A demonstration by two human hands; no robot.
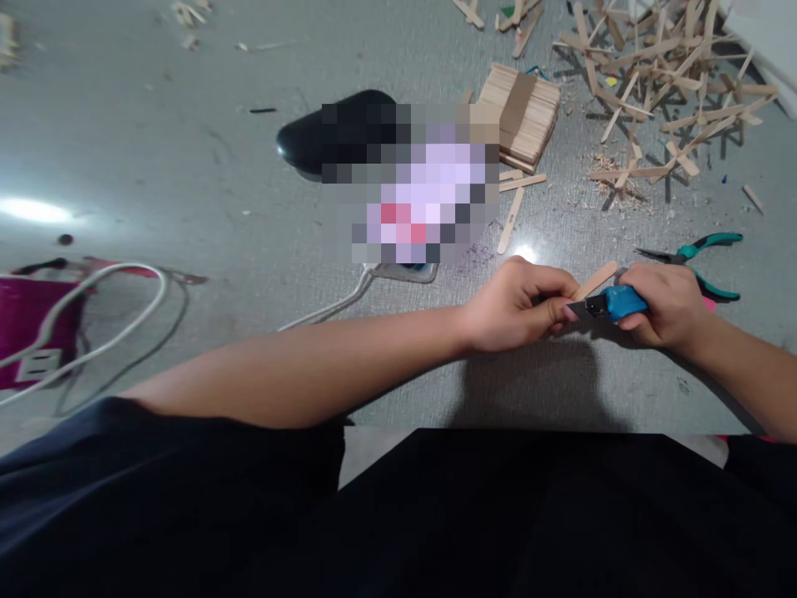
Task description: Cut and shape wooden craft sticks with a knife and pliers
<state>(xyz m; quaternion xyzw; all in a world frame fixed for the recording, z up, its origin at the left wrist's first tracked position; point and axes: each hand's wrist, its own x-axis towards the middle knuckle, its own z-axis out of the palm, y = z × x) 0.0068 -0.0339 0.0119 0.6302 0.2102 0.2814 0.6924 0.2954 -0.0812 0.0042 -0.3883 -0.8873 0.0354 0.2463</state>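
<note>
A flat wooden craft stick [596,281] is pinched between the thumb and fingers of my left hand [516,307], its rounded end pointing up and to the right. My right hand [669,303] is wrapped round a utility knife [624,302] with a blue handle. The knife's dark blade points left and lies at the stick, close to my left fingertips. Whether the blade cuts into the wood cannot be made out. Just behind my right hand lie pliers [716,242] with teal handles, spread apart. Loose craft sticks [510,220] rest beyond my left hand.
A banded bundle of craft sticks [529,112] sits further back. At the back right is a heap of stick pieces [678,83] with shavings. A black case [336,133], a blurred-out phone [429,191] with a white cable [330,307], and a magenta pouch [37,324] lie leftward.
</note>
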